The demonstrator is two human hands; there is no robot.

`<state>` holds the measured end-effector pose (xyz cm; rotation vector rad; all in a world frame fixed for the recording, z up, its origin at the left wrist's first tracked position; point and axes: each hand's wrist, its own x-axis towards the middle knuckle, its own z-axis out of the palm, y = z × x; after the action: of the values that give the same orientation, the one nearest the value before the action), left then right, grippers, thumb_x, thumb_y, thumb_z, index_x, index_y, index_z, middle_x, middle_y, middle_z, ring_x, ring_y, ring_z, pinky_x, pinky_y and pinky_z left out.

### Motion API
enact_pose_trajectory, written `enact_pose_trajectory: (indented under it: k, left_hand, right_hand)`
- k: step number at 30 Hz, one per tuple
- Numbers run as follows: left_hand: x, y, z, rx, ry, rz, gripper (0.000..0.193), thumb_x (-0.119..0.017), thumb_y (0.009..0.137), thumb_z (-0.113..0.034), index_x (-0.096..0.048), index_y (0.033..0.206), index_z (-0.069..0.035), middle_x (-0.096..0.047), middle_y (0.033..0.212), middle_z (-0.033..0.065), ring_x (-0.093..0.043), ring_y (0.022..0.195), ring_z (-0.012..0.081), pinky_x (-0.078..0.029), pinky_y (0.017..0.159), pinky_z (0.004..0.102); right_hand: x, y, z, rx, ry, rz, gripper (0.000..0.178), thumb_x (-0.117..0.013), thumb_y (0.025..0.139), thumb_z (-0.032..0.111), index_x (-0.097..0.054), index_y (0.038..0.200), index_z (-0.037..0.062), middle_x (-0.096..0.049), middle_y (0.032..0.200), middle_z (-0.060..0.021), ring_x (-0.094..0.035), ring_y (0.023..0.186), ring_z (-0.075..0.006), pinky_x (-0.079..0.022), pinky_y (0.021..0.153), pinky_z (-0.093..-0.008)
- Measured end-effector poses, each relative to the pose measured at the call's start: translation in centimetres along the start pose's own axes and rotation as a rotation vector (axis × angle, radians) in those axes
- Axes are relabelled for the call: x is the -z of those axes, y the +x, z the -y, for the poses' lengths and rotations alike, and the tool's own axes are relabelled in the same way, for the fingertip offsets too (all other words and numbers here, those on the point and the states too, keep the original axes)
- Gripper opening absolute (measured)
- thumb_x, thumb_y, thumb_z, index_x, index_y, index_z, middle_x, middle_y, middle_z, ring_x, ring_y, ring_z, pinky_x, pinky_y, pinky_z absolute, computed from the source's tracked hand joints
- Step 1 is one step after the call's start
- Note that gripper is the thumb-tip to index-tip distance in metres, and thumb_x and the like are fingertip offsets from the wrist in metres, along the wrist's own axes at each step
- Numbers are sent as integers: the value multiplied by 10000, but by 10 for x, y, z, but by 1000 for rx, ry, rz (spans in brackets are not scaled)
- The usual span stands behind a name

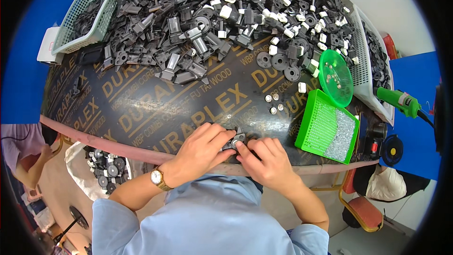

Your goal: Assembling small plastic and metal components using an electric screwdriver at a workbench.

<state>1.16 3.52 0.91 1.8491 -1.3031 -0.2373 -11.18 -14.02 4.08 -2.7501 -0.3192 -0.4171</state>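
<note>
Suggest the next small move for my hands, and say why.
I'd probably press down gently with the right hand: one fingertip is already at the pale round spot on the black part, and the left hand has hold of that part's other side.

Bright, even light here, pale sheen across the dark tabletop point(188, 106), strong fisheye bend, black corners!

The dark grey plastic part point(241, 137) is held between the fingers point(222, 138), near the front edge of the table point(174, 118). A small, round, pale piece point(234, 143) shows on it, partly covered.
</note>
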Motion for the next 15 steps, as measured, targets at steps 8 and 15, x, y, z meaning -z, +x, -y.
enact_pose_trajectory:
  k: [8,15]
  left_hand:
    - [7,-5,-13,-13,81,-5,520,-791,731,-85,-609,1216,-32,-622,1163,112,-602,946,288,-506,806,378]
    - [1,-6,-9,-62,122,-42,468,-700,764,-17,-596,1219,-46,-622,1134,93,-603,956,263,-507,803,363]
  right_hand:
    - [42,38,-94,-352,-419,87,186,-650,808,-1,-612,980,59,-562,983,-94,-543,951,-308,-423,818,-420]
    - [40,46,-152,-226,-441,99,193,-704,768,13,-619,936,52,-570,962,-90,-562,937,-303,-459,780,-403]
